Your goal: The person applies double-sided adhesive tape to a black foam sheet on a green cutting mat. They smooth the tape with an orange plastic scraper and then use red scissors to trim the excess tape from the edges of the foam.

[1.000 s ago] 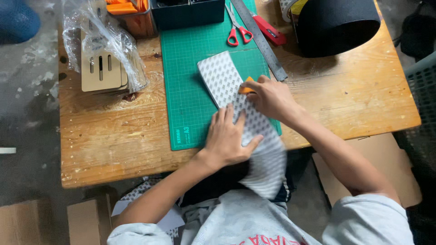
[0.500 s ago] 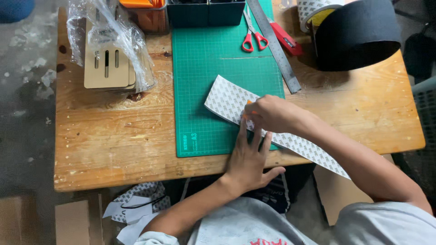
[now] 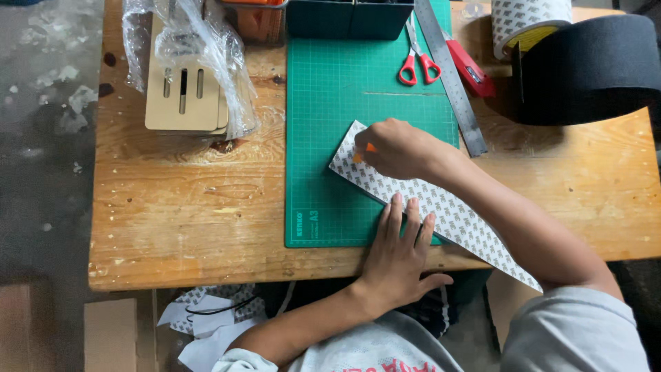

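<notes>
Your worn wooden surface (image 3: pixel 179 207) carries a green cutting mat (image 3: pixel 344 103), and across its lower right lies a long white patterned strip (image 3: pixel 447 207), its far end hanging off the near edge. No cut line shows on the strip, so the work looks early, with most left. Your left hand (image 3: pixel 399 248) lies flat, fingers spread, pressing the strip down. Your right hand (image 3: pixel 399 148) is curled closed around a small orange tool (image 3: pixel 370 147) at the strip's upper end.
</notes>
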